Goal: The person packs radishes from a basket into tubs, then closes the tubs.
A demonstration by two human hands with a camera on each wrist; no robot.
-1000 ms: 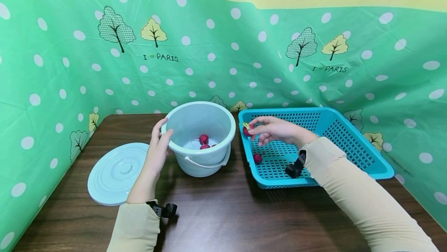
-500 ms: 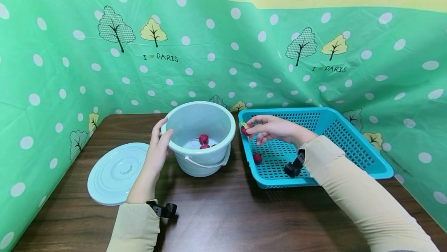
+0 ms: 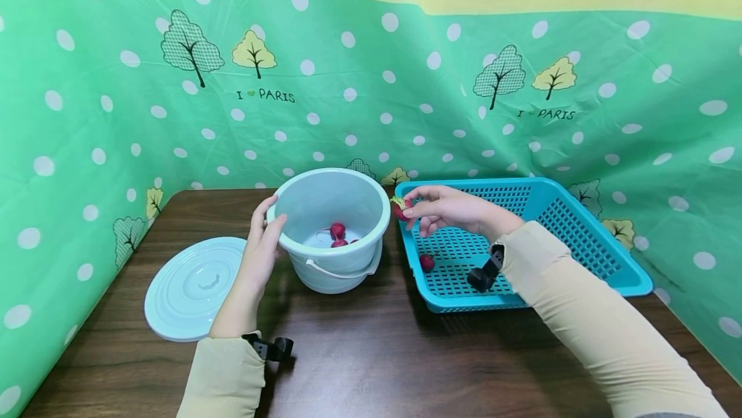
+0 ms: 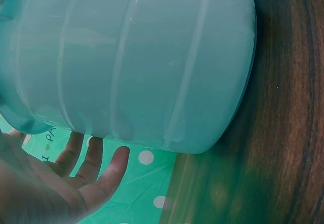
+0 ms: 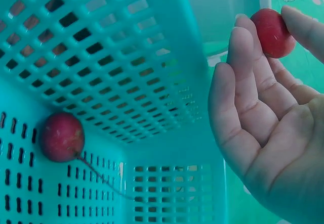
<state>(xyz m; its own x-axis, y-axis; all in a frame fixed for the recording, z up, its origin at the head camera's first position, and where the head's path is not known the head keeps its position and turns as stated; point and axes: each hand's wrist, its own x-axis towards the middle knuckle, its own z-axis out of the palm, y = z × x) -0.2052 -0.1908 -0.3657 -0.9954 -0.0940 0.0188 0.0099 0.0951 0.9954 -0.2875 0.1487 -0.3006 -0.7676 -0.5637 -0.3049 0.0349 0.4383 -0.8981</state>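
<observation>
A pale blue bucket (image 3: 324, 276) stands upright in the middle, with a few radishes (image 3: 338, 231) on its floor. My left hand (image 3: 261, 247) rests against the bucket's left rim, thumb at the near side. In the left wrist view, relaxed, spread fingers (image 4: 93, 158) lie beside the bucket wall. My right hand (image 3: 449, 209) pinches a red radish (image 3: 400, 208) with leafy stubs between thumb and fingertips, above the left rim of a blue basket (image 3: 429, 305). Another radish (image 3: 426, 263) lies inside that basket, its thin root showing in the right wrist view (image 5: 62, 137).
A round pale blue lid (image 3: 194, 289) lies on the dark wooden table (image 3: 348, 366), left of the bucket. The bucket's handle (image 3: 342, 272) hangs down at the front. A green dotted cloth (image 3: 359, 102) rises behind and along both sides.
My right hand has moved slightly left and up with the pinched radish, towards the bucket. The left hand and the bucket look unmoved.
</observation>
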